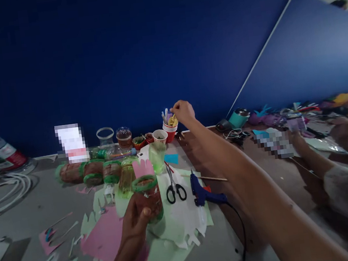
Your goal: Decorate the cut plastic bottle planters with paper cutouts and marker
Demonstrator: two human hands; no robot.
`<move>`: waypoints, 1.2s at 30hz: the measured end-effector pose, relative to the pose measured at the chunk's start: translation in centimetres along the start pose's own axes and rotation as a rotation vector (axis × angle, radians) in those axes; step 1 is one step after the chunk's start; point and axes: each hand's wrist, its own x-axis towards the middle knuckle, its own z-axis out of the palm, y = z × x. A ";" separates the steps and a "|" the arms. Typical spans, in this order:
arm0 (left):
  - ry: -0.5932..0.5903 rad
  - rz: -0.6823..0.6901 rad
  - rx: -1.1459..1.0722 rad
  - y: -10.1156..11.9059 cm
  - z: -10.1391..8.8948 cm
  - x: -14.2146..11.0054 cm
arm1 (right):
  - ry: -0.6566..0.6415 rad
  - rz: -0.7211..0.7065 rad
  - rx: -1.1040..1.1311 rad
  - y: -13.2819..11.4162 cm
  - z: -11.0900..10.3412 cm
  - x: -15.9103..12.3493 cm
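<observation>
Our left hand (134,225) grips the brown jar (149,199); likely light, squeezable, so we'd hold mid-body. Our right hand (185,111) curls by the cups (170,135); can't tell if gripping.

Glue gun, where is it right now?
In the head view, the glue gun lies a bit right of the middle, just right of the scissors.
</observation>
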 end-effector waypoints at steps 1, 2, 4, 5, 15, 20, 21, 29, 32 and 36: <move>-0.012 -0.014 -0.016 0.1 0.1 -0.1 | 0.001 0.007 -0.021 0.0 0.1 0.8; -0.019 -0.025 -0.031 0.2 0.2 -0.2 | -0.002 0.016 -0.042 -0.1 0.2 1.5; -0.021 -0.039 -0.054 0.4 0.4 -0.4 | -0.014 0.040 -0.086 -0.3 0.5 2.8; -0.019 -0.046 -0.063 0.5 0.4 -0.4 | -0.020 0.055 -0.109 -0.4 0.7 3.3; 0.040 -0.058 -0.032 0.9 0.8 -0.6 | -0.036 0.174 -0.223 -2.0 4.7 4.1; 0.075 -0.073 -0.066 1.0 1.0 -0.7 | 0.064 0.125 -0.169 -2.7 2.6 4.5; 0.071 -0.074 -0.068 1.0 1.0 -0.7 | 0.113 0.099 -0.139 -2.8 1.6 4.6; -0.021 -0.123 0.025 0.5 0.7 -0.1 | 0.336 -0.238 0.857 -2.3 -7.7 -5.6; -0.036 -0.087 0.047 -0.1 0.6 0.2 | -0.044 -0.013 1.110 -1.6 -8.4 -13.5; -0.065 -0.100 0.166 -0.3 0.5 0.3 | -0.415 0.249 1.291 -0.7 -6.3 -20.8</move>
